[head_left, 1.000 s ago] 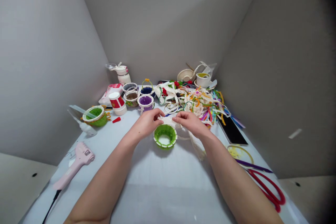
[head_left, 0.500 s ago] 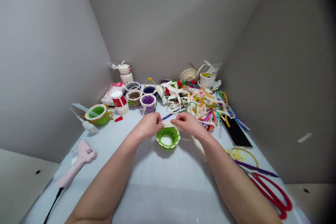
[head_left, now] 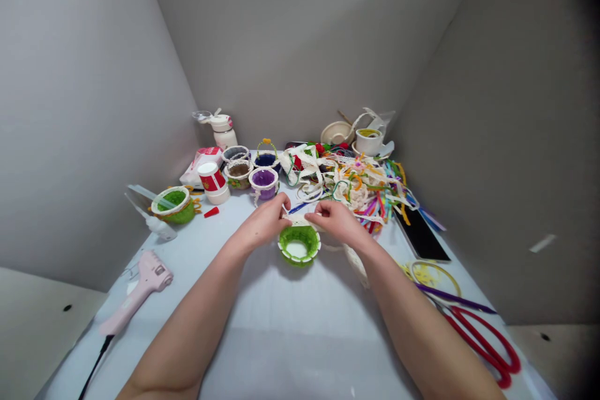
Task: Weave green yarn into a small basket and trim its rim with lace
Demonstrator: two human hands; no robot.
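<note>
Between my two hands a short stretch of white lace trim (head_left: 297,219) spans the back rim of a small green basket (head_left: 300,247). My left hand (head_left: 270,217) pinches the lace's left end, thumb below and index finger raised a little. On the right, my right hand (head_left: 334,219) pinches the lace between thumb and fingers. The basket stands upright on the table, with a white scalloped rim and a pale bottom. A loose tail of lace (head_left: 356,264) lies beneath my right forearm. Behind the lace rests a blue pen (head_left: 299,207).
A pink glue gun (head_left: 140,290) lies at left, near a green basket (head_left: 174,206) and a white bottle (head_left: 159,225). Finished-looking baskets, one purple (head_left: 264,184), stand behind. A heap of ribbons (head_left: 360,184), a phone (head_left: 422,234) and red-handled scissors (head_left: 487,340) occupy the right.
My left index finger has lifted slightly away from the thumb, and more of the lace shows between my hands. The basket stays in place apart from a slight view shift.
</note>
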